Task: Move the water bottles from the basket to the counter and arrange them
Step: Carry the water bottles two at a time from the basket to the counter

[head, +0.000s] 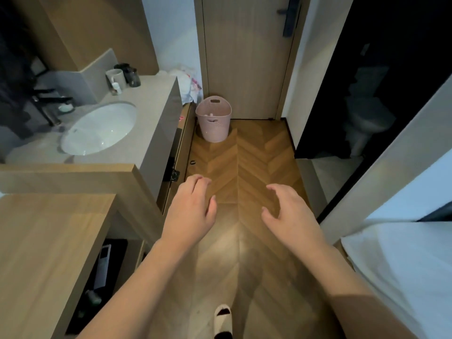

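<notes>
Both hands are held out over the wooden floor (244, 167) in the near middle of the scene. The left hand (193, 214) is seen from the back with its fingers loosely curled and nothing held in it; the right hand (286, 211) is likewise empty, its fingers spread and gently bent, the thumb standing apart. The two hands are kept apart from each other and touch nothing.

The pink basket (213, 118) is set upright on the floor at the far end, in front of the closed door (247, 57) and just beside the end of the counter (146, 133) on the left. Something pale can be made out inside the basket through its handle opening — whether it is water bottles cannot be told.

The grey counter runs along the left side, with a white sink (97, 128) sunk into it and a dark tap (49, 104) at its left. At the far end of the counter a white mug (116, 75) and dark jars (130, 74) are grouped together. Nearer, a wooden shelf (49, 228) is seen at the left. A white bed (403, 265) is seen at the near right, and a slipper (222, 319) at the near edge of the floor.
</notes>
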Available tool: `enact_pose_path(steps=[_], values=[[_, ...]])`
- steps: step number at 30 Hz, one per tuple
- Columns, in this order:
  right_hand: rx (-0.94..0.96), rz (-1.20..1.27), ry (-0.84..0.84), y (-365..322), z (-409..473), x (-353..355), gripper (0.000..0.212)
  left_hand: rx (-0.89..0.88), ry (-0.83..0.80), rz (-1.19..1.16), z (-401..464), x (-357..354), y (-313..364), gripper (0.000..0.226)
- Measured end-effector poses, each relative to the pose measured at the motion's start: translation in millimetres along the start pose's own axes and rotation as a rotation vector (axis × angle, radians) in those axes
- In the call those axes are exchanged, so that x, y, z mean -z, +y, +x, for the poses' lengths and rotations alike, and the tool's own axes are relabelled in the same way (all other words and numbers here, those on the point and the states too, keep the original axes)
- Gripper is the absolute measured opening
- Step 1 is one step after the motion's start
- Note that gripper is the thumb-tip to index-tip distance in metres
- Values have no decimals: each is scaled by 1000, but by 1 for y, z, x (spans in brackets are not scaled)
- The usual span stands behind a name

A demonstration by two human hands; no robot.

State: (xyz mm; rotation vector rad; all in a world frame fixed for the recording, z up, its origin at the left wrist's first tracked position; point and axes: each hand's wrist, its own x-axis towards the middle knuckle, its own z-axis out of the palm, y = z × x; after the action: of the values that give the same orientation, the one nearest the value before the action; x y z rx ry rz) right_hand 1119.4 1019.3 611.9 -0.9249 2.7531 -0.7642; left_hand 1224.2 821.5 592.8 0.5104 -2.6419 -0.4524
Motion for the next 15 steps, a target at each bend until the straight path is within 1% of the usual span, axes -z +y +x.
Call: enact_pose_path(steps=[5, 8, 12, 15], values=[[-29, 34, -25, 23, 123, 5, 55, 3, -13, -24, 130, -41, -13, 35], [-86, 70, -74, 48, 200, -2, 55, 11, -72, -12, 196, -75, -20, 36], [-65, 106, -89, 84, 319, -5, 54, 50, -55, 15, 297, -124, -38, 36], [-30, 115, -99, 109, 405, 14, 54, 58, -55, 40, 379, -148, -42, 36]])
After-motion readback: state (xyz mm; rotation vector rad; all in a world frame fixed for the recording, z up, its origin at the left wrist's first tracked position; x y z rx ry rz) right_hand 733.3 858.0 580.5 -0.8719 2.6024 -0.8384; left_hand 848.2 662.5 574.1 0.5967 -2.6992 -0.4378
